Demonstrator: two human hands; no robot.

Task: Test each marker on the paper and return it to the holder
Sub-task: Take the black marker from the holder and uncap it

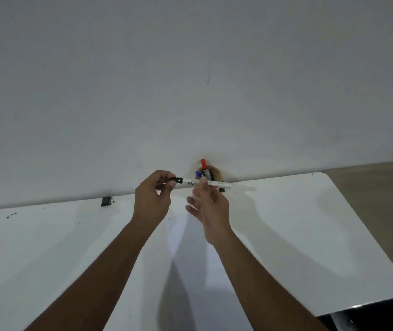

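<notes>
A white marker (190, 182) with a black cap is held level above the table's far edge. My left hand (153, 197) pinches the black cap (176, 179) at its left end. My right hand (208, 204) grips the white barrel between thumb and forefinger, its other fingers spread. Behind them a round tan holder (215, 174) stands against the wall, with a red-capped marker (204, 164) and a blue-capped marker (199, 174) upright in it. A white sheet of paper (186, 235) lies on the table below my hands, hard to tell from the tabletop.
The white table (310, 235) has rounded corners and ends at the right, where the floor shows. A small black clip (106, 201) sits at the far edge on the left. A plain white wall (190, 80) rises right behind the table.
</notes>
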